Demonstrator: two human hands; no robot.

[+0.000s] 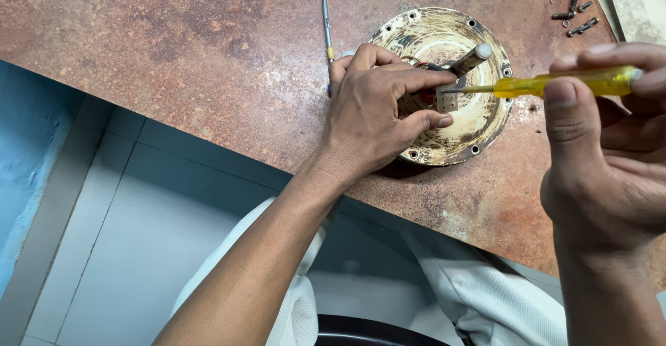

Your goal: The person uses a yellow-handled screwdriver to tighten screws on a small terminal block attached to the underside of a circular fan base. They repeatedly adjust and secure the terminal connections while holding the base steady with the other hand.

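A round, worn cream metal cover (479, 120) with holes round its rim lies on the brown table, a steel shaft (470, 60) sticking up from its middle. My left hand (374, 114) rests over the cover's left half, fingers closed on a small metal part (446, 100) beside the shaft. Red wiring shows under the fingers. My right hand (610, 145) grips a yellow-handled screwdriver (569, 82), held level, its tip touching the small metal part.
A second thin screwdriver (326, 23) lies on the table (173, 48) just left of the cover. Several dark screws (577, 6) sit at the far right corner. The table's front edge runs diagonally above a pale tiled floor (125, 221); my white-clad knees are below.
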